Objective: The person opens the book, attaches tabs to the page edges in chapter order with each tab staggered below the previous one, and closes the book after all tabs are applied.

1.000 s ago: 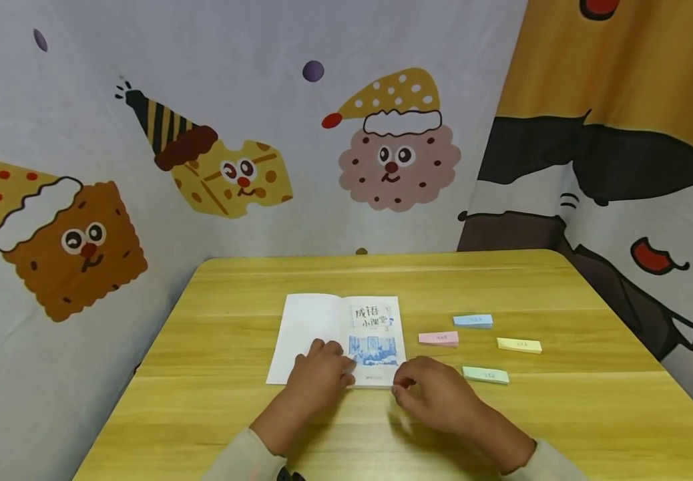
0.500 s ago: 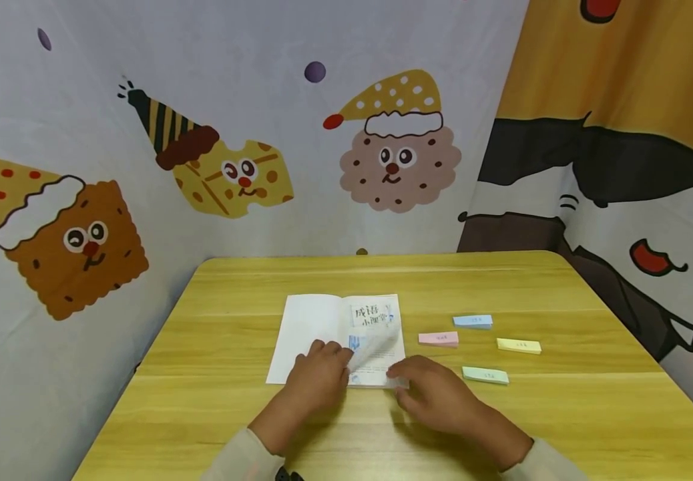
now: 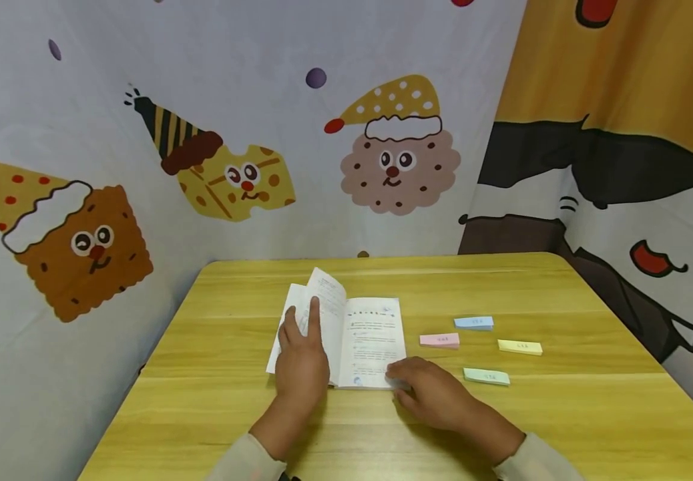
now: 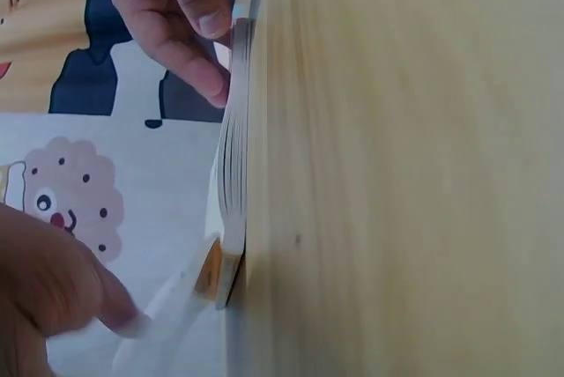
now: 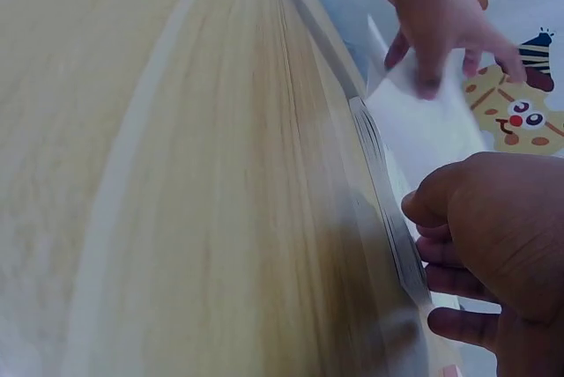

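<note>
An open book point(image 3: 373, 341) lies on the wooden table, printed text on its right page. My left hand point(image 3: 302, 364) lies over the left side, fingers straight and spread against a raised page point(image 3: 327, 292). In the left wrist view, the left thumb point(image 4: 119, 311) overlaps the blurred turning page. At the book's lower right corner is my right hand point(image 3: 436, 394), fingertips on the page and thumb at the lower edge. The right wrist view shows the right hand point(image 5: 507, 236) close along the page block point(image 5: 388, 201), with the left hand point(image 5: 441, 16) beyond.
To the right of the book lie four-sided slips, one pink point(image 3: 439, 341), one blue point(image 3: 474, 323), one yellow point(image 3: 520, 347) and one green point(image 3: 487, 376). A cartoon-printed curtain point(image 3: 262, 40) hangs behind the table point(image 3: 232, 427).
The title page and several leaves have turned over to the left, exposing a text page. My left hand has shifted left and up, fingers spreading. My right hand stays at the corner.
</note>
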`<action>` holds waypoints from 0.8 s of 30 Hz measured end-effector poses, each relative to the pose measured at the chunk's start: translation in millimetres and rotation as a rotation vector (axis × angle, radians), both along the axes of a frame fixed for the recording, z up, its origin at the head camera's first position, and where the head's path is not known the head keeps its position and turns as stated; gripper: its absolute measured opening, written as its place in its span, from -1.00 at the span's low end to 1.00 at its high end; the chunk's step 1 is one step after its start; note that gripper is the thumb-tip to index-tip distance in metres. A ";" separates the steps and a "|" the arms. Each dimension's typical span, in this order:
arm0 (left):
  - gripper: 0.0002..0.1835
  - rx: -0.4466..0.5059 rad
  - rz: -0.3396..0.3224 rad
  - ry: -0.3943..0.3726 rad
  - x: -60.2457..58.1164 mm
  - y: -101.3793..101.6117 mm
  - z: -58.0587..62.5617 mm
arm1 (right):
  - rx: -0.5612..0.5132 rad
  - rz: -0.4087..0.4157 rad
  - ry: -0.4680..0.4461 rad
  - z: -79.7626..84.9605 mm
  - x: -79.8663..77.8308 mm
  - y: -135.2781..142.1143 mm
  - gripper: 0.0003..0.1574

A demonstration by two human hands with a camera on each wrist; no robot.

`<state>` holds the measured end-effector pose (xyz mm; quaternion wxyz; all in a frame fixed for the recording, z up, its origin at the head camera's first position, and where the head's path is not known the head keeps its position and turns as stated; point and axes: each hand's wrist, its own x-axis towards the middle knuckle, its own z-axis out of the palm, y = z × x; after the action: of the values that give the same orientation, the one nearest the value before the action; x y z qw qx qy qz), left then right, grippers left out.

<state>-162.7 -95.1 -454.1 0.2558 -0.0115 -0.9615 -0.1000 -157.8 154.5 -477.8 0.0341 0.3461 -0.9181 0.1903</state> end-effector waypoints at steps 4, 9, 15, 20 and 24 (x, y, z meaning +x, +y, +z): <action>-0.38 -0.229 -0.135 -0.110 3.4 1.3 -2.5 | -0.003 -0.004 0.003 -0.5 -1.5 -0.6 -0.58; -0.64 -0.282 -0.433 -0.273 8.5 9.6 -9.4 | -0.017 -0.010 0.008 -2.4 -2.0 -0.2 -0.58; -0.46 -0.156 -0.400 -0.466 11.5 15.1 -12.5 | -0.037 -0.005 0.001 -3.0 -0.1 0.1 -0.62; -0.48 -0.135 -0.399 -0.463 8.6 14.7 -13.2 | -0.044 -0.030 0.000 0.4 3.1 2.4 -0.71; -0.55 -0.117 -0.412 -0.469 8.3 13.3 -11.8 | -0.069 -0.092 0.035 5.1 7.4 6.9 -0.88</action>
<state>-154.4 -81.9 -465.9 0.0003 -0.1974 -0.9758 -0.0939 -150.4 161.4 -472.7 0.0707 0.3054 -0.9252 0.2138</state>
